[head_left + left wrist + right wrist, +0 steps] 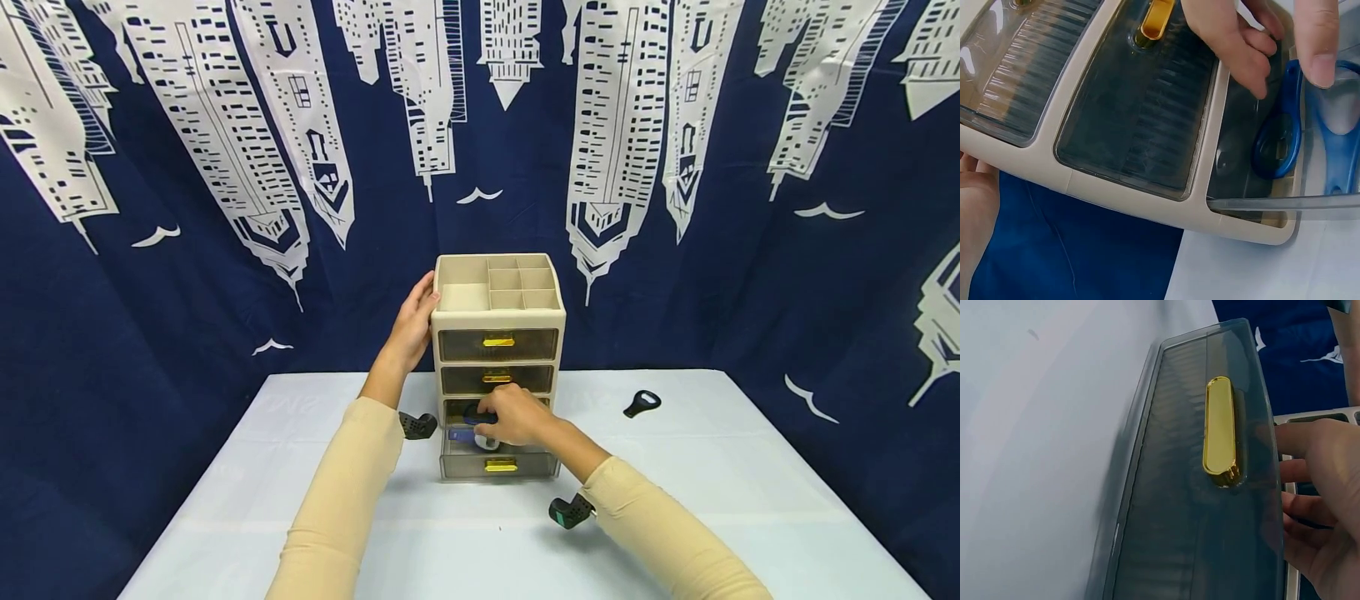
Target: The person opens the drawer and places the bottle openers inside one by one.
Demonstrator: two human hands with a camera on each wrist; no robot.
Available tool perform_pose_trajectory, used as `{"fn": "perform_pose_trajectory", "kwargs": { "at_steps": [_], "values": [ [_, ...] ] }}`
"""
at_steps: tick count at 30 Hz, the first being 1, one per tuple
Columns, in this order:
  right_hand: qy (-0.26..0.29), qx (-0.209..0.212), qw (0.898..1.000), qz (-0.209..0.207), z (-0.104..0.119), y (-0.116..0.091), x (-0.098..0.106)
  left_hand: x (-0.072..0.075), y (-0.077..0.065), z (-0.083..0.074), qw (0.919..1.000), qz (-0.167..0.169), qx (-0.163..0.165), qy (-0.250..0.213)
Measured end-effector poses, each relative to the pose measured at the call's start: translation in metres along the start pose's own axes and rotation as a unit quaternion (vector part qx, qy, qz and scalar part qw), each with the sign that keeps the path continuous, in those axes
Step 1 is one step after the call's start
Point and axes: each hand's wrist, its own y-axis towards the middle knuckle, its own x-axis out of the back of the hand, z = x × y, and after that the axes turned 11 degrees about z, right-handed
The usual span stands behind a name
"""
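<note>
A beige desktop organizer [498, 319] stands at the back of the table, its lowest transparent drawer [465, 468] pulled out. My left hand [415, 323] rests against the organizer's left side with the fingers extended. Over the drawer, my right hand [515, 415] reaches down, thumb and fingers apart. Between and below them lies a dark blue ring-ended tool [1277, 147], perhaps a bottle opener. Beside it, under the thumb, is a blue item with a pale rounded part [1338, 134]. The right wrist view shows the drawer's gold handle [1220, 428], with curled fingers [1304, 506] behind the front panel.
Two closed drawers with gold handles [498, 341] sit above the pulled-out one. A black ring-ended tool [642, 403] lies on the white table [675, 467] to the right. Divided compartments [521, 283] top the organizer. A dark blue patterned curtain [390, 283] hangs behind.
</note>
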Motion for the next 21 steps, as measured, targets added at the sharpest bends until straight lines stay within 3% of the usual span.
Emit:
{"fn": "perform_pose_trajectory", "kwargs": {
  "at_steps": [13, 21],
  "values": [
    [0.014, 0.019, 1.000, 0.005, 0.001, -0.007, 0.001, 0.000, -0.001, 0.003, 0.9999, -0.006, 0.003, -0.008],
    [0.010, 0.034, 0.999, -0.015, -0.006, -0.020, 0.017, -0.001, 0.000, 0.002, 0.9999, -0.008, -0.010, -0.012]
  ]
}}
